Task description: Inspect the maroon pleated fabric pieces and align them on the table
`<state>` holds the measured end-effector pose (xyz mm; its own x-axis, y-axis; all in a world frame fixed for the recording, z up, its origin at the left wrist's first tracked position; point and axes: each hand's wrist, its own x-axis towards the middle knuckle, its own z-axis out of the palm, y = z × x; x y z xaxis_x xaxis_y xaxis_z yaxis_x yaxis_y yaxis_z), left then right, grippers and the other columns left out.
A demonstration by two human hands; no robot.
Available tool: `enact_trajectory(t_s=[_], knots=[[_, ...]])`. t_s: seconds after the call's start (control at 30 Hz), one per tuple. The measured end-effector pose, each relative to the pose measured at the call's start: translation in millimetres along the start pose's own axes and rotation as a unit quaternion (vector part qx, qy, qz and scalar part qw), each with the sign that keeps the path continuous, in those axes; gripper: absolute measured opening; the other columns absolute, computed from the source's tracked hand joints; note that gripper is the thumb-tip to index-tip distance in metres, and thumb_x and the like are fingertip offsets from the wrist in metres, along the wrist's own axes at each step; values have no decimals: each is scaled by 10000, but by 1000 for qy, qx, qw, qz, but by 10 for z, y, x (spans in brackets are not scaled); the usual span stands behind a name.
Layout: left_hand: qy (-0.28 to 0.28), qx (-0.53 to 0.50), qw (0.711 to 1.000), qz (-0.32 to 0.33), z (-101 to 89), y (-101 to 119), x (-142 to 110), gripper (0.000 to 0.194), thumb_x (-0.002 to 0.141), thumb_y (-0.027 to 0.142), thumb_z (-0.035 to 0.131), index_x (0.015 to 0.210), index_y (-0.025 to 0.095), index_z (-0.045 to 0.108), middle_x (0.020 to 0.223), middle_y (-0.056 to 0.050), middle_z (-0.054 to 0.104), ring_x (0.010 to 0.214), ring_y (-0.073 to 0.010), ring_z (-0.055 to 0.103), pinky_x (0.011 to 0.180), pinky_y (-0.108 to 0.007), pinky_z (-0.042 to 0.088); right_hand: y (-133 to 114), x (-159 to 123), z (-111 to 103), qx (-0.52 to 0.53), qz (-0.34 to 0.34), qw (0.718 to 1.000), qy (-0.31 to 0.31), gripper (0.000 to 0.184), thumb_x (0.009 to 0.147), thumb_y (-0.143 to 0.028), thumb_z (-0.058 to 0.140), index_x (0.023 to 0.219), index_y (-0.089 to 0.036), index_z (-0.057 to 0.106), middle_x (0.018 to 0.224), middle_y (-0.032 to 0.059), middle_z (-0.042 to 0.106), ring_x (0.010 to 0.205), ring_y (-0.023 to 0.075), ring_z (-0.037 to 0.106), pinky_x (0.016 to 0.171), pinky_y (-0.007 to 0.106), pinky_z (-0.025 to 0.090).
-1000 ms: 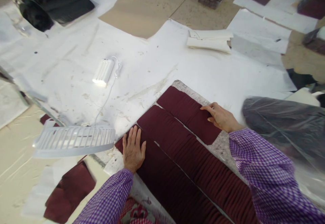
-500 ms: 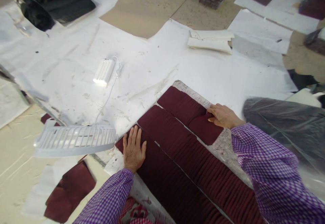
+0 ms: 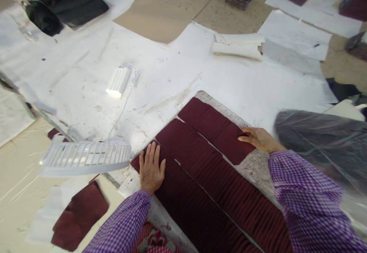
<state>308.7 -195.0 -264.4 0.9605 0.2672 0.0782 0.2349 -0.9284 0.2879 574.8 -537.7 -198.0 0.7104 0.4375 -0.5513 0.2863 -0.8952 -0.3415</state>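
Thin maroon pieces, leather or cloth, lie overlapped like shingles in three long rows on a speckled grey board (image 3: 255, 165). My left hand (image 3: 151, 171) rests flat on the far end of the left row (image 3: 183, 199), fingers stretched out. At the near end of the shorter right row (image 3: 212, 121), my right hand (image 3: 260, 138) pinches the edge of a maroon piece (image 3: 242, 146) between thumb and fingers. The middle row (image 3: 197, 150) runs between my hands toward the lower right.
A small white fan (image 3: 86, 159) stands left of the board, its cord leading to a white battery-like pack (image 3: 118, 81). Loose maroon pieces (image 3: 82, 214) lie at lower left. A plastic-covered dark stack (image 3: 321, 142) sits at right. Folded white card (image 3: 237, 46) lies farther back.
My right hand has shifted slightly right and toward me along the right row. The maroon piece under it now lies flatter in line with the others. My left hand stays in place.
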Motion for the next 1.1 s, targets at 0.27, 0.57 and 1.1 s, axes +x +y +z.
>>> enact_trajectory(t_s=[0.27,0.57,1.1], knots=[[-11,6,1000,0,-12,-2,2,572,915,291,437,1449,127,314,1510,-177,361,1418,-291,283,1152,-529,186,-42,41,-54,-15,5,999,-31,194,808,-397,539,831,-229,632,720,5,667,711,197,640,617,280,449],[-15,20,1000,1,6,-2,1,562,912,281,445,1435,107,331,1507,-183,363,1419,-295,275,1152,-533,185,-204,38,-27,-116,17,992,44,395,755,-299,629,1123,-207,519,1042,115,581,945,309,604,763,403,482],[-14,29,999,6,2,-6,8,560,915,283,438,1433,103,329,1506,-185,365,1421,-290,273,1152,-530,187,-407,640,-257,-163,-138,977,0,366,780,-219,653,1133,-252,566,974,57,542,828,215,594,700,319,471]])
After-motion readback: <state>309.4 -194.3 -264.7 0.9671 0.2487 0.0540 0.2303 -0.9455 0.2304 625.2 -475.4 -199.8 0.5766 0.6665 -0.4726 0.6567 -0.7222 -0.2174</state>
